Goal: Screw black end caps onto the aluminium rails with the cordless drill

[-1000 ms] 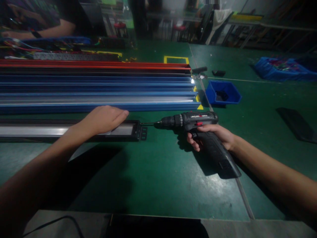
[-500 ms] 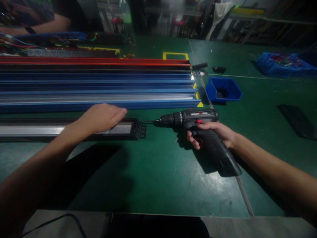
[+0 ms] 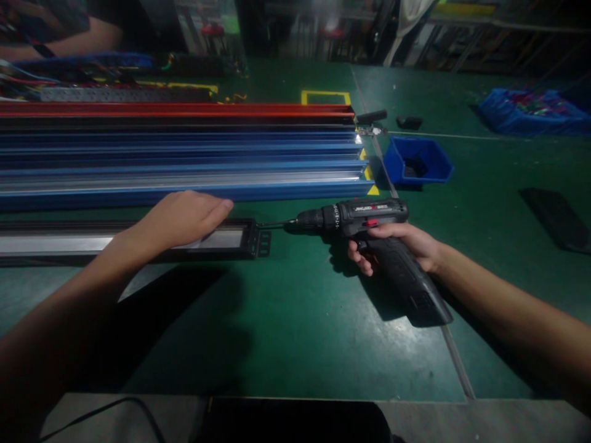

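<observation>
My right hand [image 3: 410,243] is wrapped around the grip of a black cordless drill [image 3: 323,218], a finger by its trigger. The drill points left, and its long thin bit [image 3: 281,223] meets the black end bracket [image 3: 263,244] of a long black metal profile [image 3: 235,252] with a silver inner face. Whether a screw sits at the bit's tip is too small to tell. Across that profile, close to its right end, lies my left hand [image 3: 189,215], gripping it from above. Some of its fingertips are hidden behind the far edge.
Blue profiles [image 3: 277,191] and a red one [image 3: 277,109] lie behind. A blue bin [image 3: 420,160] with dark parts stands right of them; another blue bin [image 3: 503,123] holds wires. A dark flat object [image 3: 554,218] lies at right. Another person's arm [image 3: 69,46] is at upper left.
Both hands, the drill and the black profile keep nearly the same places relative to each other. The whole view has shifted slightly, with things appearing a little higher.
</observation>
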Tool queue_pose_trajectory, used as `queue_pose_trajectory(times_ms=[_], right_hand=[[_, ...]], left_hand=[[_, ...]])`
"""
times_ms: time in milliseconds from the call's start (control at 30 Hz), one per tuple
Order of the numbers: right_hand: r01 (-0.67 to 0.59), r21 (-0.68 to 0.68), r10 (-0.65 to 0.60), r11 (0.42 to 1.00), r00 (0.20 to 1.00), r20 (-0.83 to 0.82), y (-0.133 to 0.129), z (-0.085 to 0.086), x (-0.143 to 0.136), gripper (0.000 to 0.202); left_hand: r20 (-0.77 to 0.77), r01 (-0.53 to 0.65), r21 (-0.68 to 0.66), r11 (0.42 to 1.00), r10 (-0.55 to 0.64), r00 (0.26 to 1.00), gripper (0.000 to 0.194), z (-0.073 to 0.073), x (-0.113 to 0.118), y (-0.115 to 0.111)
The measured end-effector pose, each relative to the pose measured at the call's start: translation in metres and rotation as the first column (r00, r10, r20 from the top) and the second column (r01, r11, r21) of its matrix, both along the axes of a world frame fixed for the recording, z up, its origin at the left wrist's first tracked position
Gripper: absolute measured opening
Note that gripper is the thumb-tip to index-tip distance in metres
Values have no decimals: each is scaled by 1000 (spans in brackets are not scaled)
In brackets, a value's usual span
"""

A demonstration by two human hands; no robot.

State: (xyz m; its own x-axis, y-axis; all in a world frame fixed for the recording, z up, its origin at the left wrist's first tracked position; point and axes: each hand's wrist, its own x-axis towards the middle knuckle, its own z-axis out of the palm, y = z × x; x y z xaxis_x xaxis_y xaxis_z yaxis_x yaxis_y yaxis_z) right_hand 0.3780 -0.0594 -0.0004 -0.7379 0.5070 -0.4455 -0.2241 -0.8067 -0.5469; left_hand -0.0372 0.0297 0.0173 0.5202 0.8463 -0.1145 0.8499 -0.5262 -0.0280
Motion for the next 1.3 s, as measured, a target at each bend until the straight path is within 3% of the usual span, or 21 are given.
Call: queue_pose_trajectory(times_ms=[267,733,1033,1300], right_hand=[[-1,-3,1,1000,1000,-20,1,-5,1,29],[6,9,-6,1000,999,51,0,0,-1,28],[12,-4,-12,1000,999,43,0,0,-1,29],[-1,-9,1,1000,1000,-22,1,-2,0,30]], left_hand=[[-58,13,4,1000,-13,998,71,3,3,-2],[1,-22,-17,1000,22,1000,70,2,2,-1],[50,18,21,1000,-19,999,66,-1,-2,0],[-61,27,-10,1000,-27,998,68,5,3,-2]])
